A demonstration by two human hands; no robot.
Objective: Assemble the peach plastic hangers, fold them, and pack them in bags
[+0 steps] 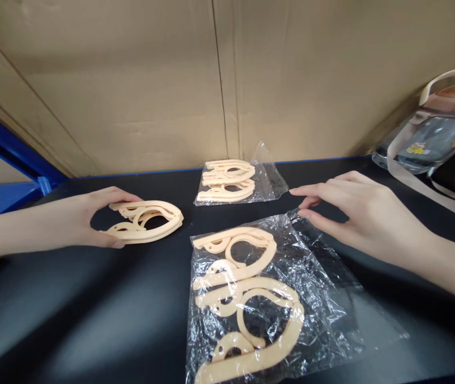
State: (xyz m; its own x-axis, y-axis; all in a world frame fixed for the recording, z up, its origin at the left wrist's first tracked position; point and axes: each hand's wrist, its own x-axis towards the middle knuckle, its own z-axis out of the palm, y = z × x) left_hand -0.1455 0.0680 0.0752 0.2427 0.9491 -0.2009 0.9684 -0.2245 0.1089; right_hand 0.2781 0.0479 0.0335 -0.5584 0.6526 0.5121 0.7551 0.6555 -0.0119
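Note:
My left hand (91,216) grips a small stack of cream plastic hanger pieces (147,221) by its left end, just above the black table (71,298). My right hand (355,213) hovers with fingers stretched out, the fingertips touching the upper right corner of a clear plastic bag (315,277). That bag lies flat in front of me and holds cream hanger pieces (243,298). A second clear bag (269,181) with more cream hanger pieces (227,181) lies further back near the wall.
A cardboard wall (219,80) closes the back of the table. A blue metal frame (7,160) runs along the left. At the far right stands a clear water bottle (439,133) with a beige strap (415,178).

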